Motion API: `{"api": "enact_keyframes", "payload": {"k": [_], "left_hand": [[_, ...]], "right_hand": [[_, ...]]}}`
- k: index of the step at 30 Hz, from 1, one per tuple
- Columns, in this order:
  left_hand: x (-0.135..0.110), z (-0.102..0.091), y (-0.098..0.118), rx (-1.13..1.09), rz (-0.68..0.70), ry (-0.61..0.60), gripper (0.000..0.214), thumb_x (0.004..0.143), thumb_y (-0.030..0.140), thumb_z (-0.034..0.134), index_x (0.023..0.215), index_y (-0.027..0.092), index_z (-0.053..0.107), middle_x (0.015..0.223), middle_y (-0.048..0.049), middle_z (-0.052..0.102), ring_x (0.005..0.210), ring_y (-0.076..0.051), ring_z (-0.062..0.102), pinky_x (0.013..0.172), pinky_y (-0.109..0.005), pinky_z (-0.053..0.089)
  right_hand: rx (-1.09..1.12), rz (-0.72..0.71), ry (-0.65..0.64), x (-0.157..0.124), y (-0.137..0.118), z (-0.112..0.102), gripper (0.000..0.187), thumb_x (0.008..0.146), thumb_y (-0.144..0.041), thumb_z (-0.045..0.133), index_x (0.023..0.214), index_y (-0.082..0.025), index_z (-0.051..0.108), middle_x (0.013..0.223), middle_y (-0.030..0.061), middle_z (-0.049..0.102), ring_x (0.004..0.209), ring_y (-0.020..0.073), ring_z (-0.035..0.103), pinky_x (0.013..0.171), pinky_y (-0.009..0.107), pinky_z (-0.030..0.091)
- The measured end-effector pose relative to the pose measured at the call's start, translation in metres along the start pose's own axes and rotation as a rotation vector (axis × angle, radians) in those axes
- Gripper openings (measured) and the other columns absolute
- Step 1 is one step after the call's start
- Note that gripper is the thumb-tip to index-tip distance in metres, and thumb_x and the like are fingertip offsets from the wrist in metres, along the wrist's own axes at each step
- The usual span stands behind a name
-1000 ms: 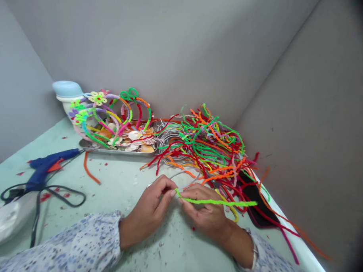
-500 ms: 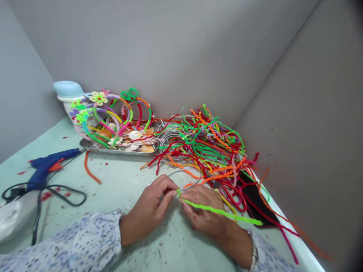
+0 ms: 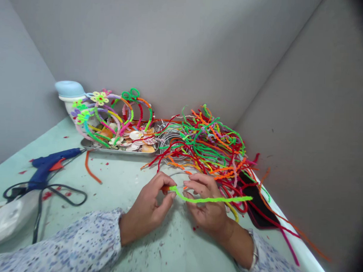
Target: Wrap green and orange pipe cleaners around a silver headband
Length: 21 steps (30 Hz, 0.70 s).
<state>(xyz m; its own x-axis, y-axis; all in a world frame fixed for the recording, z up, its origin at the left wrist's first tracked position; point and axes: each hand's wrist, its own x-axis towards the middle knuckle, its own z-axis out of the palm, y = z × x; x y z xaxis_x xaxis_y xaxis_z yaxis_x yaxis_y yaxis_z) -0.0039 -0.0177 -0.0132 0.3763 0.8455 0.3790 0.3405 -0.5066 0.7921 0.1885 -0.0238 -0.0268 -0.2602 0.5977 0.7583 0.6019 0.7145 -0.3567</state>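
My left hand [image 3: 151, 204] pinches the left end of a lime green pipe cleaner [image 3: 210, 199], and an orange tip shows at the same pinch. My right hand [image 3: 207, 204] curls around the green pipe cleaner just right of that, thumb on top. The green strand runs out to the right over my right hand, ending free near the red strands. A thin grey wire hoop [image 3: 180, 175] lies on the table just behind my fingers. Both hands hover low over the pale green table [image 3: 120, 181].
A big tangle of coloured pipe cleaners [image 3: 207, 147] lies behind my hands. A metal tray [image 3: 115, 150] with shells and finished wrapped hoops sits at the back left, by a white and blue container [image 3: 68, 94]. A blue glue gun [image 3: 48, 167] with black cord lies at left. A dark flat object [image 3: 256, 206] lies at right.
Both hands have lifted slightly and moved away from me. The green pipe cleaner's free end dipped and then swung back up to level, and my right thumb now sits on top of it.
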Motion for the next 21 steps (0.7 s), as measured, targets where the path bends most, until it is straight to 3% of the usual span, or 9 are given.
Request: {"api": "enact_keyframes", "payload": {"k": [9, 21], "left_hand": [[0.0004, 0.0036, -0.0071, 0.012, 0.015, 0.014, 0.008, 0.088, 0.014, 0.054, 0.093, 0.020, 0.053, 0.089, -0.0023, 0.054, 0.082, -0.016, 0.052, 0.074, -0.028, 0.043], [0.0002, 0.0026, -0.0056, 0.014, 0.041, 0.016, 0.002, 0.089, 0.016, 0.053, 0.089, 0.019, 0.053, 0.085, -0.0013, 0.054, 0.079, -0.015, 0.051, 0.072, -0.028, 0.041]], "right_hand": [[0.093, 0.047, 0.019, -0.0003, 0.0046, 0.0052, 0.026, 0.086, -0.009, 0.060, 0.107, -0.025, 0.061, 0.097, 0.0068, 0.058, 0.089, 0.0194, 0.062, 0.076, 0.034, 0.055], [0.082, 0.040, -0.012, 0.0000, 0.0030, 0.0040, 0.021, 0.085, -0.010, 0.056, 0.101, -0.022, 0.063, 0.093, 0.0068, 0.064, 0.087, 0.0202, 0.064, 0.075, 0.034, 0.055]]}}
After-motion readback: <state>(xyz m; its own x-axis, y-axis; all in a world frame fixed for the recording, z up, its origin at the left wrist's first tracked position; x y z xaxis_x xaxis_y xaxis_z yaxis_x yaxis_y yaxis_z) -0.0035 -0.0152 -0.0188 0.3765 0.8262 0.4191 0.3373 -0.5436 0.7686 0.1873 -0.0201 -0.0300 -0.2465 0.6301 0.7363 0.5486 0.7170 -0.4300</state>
